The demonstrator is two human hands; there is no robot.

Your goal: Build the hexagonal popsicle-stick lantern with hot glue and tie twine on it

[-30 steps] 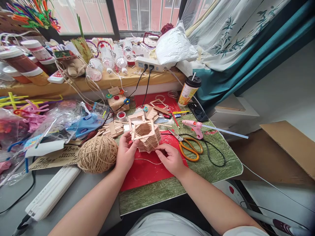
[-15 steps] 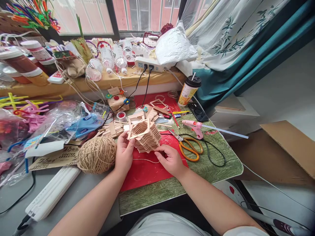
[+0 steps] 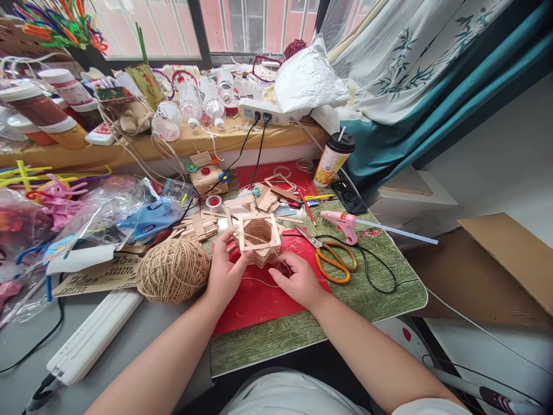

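A hollow craft-stick box (image 3: 260,253), built of stacked wooden sticks with a square frame on top, stands upright over a red sheet (image 3: 254,308). My left hand (image 3: 228,268) grips its left side, thumb in front and fingers behind. At the lower right corner, my right hand (image 3: 299,279) has thumb and forefinger curled close to the box; a bit of twine shows by these fingertips. What they pinch is partly hidden. A strand crosses the box's opening, and more twine (image 3: 261,282) lies on the red sheet. The twine ball (image 3: 173,270) sits left of my left hand.
Orange-handled scissors (image 3: 334,259) and a pink glue gun (image 3: 343,223) with its cord lie to the right. Loose craft sticks (image 3: 196,227) are piled behind. A lidded drink cup (image 3: 332,158) and a phone (image 3: 349,196) stand near the table's right edge.
The box has been tipped upright, so its square top and opening now face up toward me. My left hand has shifted slightly right and down with it.
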